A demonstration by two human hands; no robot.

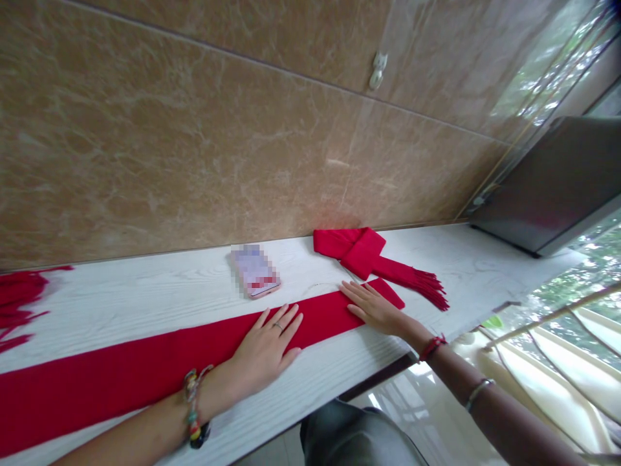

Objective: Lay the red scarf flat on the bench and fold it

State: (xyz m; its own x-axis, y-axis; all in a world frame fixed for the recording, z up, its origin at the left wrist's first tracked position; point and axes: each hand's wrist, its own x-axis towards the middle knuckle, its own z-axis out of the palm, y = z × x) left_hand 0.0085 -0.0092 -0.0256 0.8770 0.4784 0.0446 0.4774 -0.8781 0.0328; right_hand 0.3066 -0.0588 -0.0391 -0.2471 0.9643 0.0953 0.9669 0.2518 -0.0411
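A long red scarf (160, 359) lies flat along the white tabletop, running off the left edge of the view. My left hand (266, 343) rests palm down on its middle stretch, fingers spread. Toward the scarf's right end, my right hand (371, 307) presses flat on the cloth with its fingers stretched out. The folded end of the cloth shows just past that hand. Behind it sits a second red scarf (361, 252), folded across itself, its fringe (422, 285) pointing right. Neither hand grips anything.
A phone (256, 272) with a blurred screen lies behind the scarf. Red fringe (19, 304) shows at the far left. A tiled wall (204, 155) backs the white table (145, 294). A large dark grey box-like object (548, 184) stands at the right end, near a window railing.
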